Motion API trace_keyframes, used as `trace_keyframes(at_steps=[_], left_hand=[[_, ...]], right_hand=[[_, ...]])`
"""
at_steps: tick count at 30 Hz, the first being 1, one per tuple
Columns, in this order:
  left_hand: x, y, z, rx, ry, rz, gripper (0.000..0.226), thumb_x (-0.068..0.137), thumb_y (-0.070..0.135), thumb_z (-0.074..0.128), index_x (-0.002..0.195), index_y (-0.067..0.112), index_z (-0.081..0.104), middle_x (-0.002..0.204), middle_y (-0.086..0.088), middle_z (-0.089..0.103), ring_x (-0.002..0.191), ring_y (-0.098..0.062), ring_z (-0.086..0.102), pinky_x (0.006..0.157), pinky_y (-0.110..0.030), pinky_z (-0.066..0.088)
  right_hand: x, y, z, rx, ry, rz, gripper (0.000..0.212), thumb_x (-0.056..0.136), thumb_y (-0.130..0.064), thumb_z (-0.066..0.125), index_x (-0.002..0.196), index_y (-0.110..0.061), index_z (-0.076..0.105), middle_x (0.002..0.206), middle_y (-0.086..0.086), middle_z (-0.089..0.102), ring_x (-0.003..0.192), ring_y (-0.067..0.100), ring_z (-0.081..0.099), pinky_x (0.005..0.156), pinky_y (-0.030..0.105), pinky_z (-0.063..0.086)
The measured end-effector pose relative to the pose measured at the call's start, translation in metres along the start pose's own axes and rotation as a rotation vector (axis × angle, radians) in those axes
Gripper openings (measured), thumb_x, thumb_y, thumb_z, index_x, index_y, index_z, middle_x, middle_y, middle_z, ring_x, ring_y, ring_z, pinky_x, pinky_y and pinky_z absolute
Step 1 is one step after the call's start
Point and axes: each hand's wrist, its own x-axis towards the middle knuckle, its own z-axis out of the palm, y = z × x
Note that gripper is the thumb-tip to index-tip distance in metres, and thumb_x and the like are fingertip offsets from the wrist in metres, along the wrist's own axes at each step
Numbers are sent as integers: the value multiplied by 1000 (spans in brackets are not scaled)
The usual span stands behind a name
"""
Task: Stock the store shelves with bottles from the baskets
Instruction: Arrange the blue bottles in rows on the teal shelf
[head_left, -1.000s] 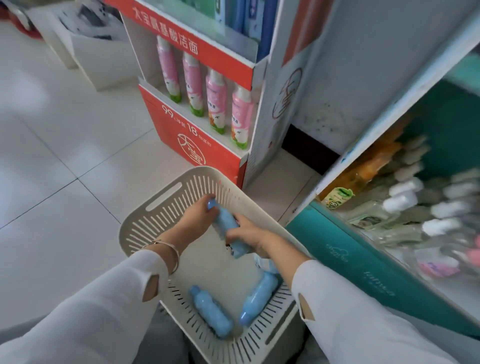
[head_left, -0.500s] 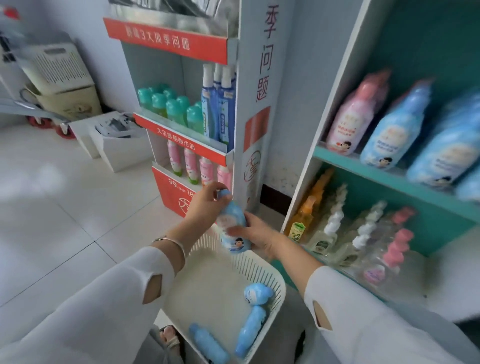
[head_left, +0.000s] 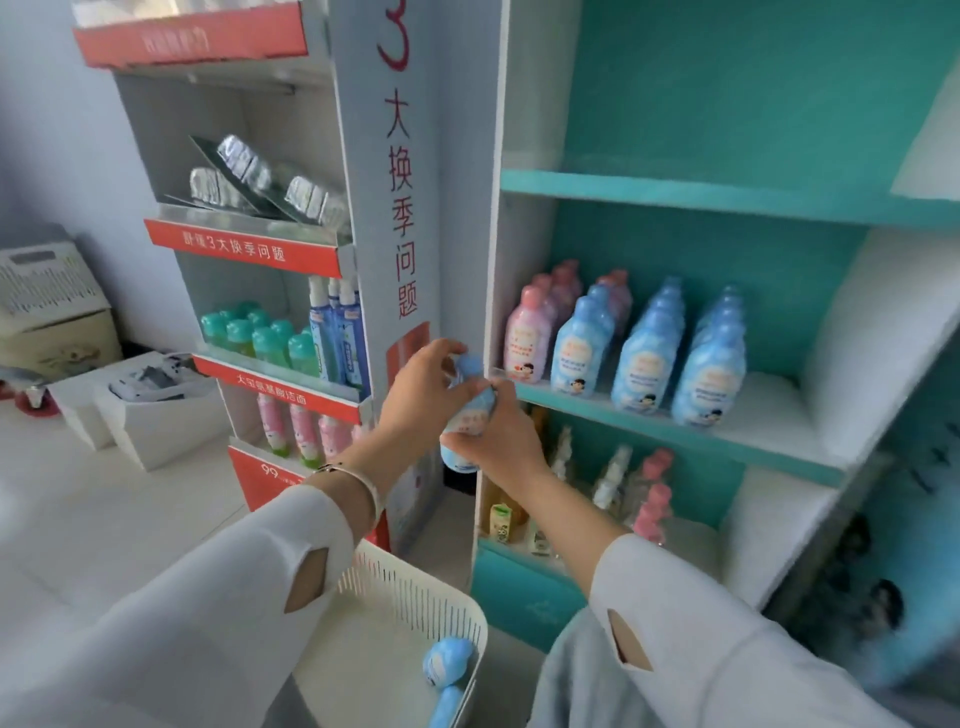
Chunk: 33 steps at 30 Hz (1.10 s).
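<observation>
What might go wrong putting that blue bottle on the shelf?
The blue bottle, gripped by the left hand and right hand, sits close to the white side panel and might bump it. The shelved blue bottles stand at the front edge of the teal shelf; nudging one might topple it.

Teal shelf unit (head_left: 727, 104), right side. Middle shelf (head_left: 763, 410): blue bottles (head_left: 644, 364) upright in rows running front to back, with pink bottles (head_left: 530, 338) just beside them at the left end. Bottom shelf (head_left: 696, 545): spray bottles (head_left: 613, 473), pink-capped bottles (head_left: 654, 493), blurred. Display stand (head_left: 249, 254), left: foil packs (head_left: 260, 176) on one tier, green-capped bottles (head_left: 260, 332) and blue tubes (head_left: 335, 332) on the next, pink tubes (head_left: 291, 431) below. Floor (head_left: 104, 519): white boxes (head_left: 156, 415) and a slotted basket (head_left: 415, 592) at the unit's foot.
</observation>
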Motion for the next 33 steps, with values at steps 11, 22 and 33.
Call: trace_keyframes(at_steps=[11, 22, 33], left_hand=[[-1, 117, 64, 13, -126, 198, 35, 86, 32, 62, 110, 8, 54, 101, -5, 59, 91, -22, 55, 77, -31, 43], [19, 176, 130, 221, -236, 509, 39, 94, 16, 46, 132, 20, 48, 130, -4, 50, 123, -25, 43, 97, -35, 40], [87, 190, 171, 408, -245, 678, 32, 93, 25, 45, 124, 30, 54, 129, 8, 52, 119, -18, 46, 96, -29, 34]], right_hand=[[-25, 47, -113, -32, 413, 96, 75, 74, -45, 72, 135, -16, 39, 131, 3, 50, 119, 22, 52, 88, 35, 46], [-28, 122, -202, -90, 766, 402, 58, 75, -39, 72, 122, -17, 44, 119, 5, 55, 103, 32, 58, 71, 36, 45], [58, 188, -223, 30, 802, 578, 52, 75, -23, 71, 118, -10, 44, 115, 13, 55, 101, 34, 59, 73, 36, 48]])
